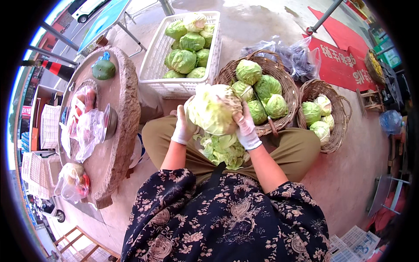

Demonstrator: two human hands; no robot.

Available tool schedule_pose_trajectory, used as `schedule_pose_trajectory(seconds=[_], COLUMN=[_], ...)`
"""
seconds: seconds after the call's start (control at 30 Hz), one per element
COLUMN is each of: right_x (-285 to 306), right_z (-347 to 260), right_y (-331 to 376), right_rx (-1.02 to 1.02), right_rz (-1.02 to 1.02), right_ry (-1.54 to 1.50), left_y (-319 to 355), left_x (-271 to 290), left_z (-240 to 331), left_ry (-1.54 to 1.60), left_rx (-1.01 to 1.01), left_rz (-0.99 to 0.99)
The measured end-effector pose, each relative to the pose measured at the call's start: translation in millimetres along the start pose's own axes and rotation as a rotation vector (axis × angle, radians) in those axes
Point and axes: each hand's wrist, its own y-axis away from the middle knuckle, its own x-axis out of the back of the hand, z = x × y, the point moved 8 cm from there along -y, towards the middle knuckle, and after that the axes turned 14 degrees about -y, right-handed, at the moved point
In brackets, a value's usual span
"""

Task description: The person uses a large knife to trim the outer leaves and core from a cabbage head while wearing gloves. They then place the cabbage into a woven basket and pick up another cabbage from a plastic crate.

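At your far left stands a rough-edged stone table (101, 158), carrying a round, dark green fruit (104, 70), a steel bowl (111, 122) tipped on its side, and filmy plastic bags (91, 131), some with reddish produce inside. Right of it, ahead of you, a white slatted plastic crate (172, 89) holds piled green cabbages (192, 42).

Your white-gloved left hand (183, 126) presses its fingers against the left side of a pale, large cabbage head (214, 109), which you hold up above your lap between both palms. Beneath it, loose cabbage leaves (223, 153) lie heaped between your legs. Your right hand (246, 129), gloved too, grips the same head from the right, its fingers curved against the browned side.

Just beyond that hand, a big wicker basket (291, 91) contains more green cabbages, with a knife (272, 125) leaning across its near rim. Farther right, a smaller wicker basket (344, 114) holds green and whitish cabbages.
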Motion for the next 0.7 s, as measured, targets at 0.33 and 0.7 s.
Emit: schedule_pose_trajectory(seconds=[0.33, 0.7], right_x=[-11, 0], right_z=[-16, -4], right_y=[10, 10], right_rx=[0.34, 0.26], right_rz=[-0.143, -0.127], right_ry=[0.462, 0.423], left_y=[18, 11], left_x=[11, 9], left_z=[-24, -38], left_ry=[0.137, 0.328], left_rx=[-0.007, -0.004], left_rz=[-0.009, -0.042])
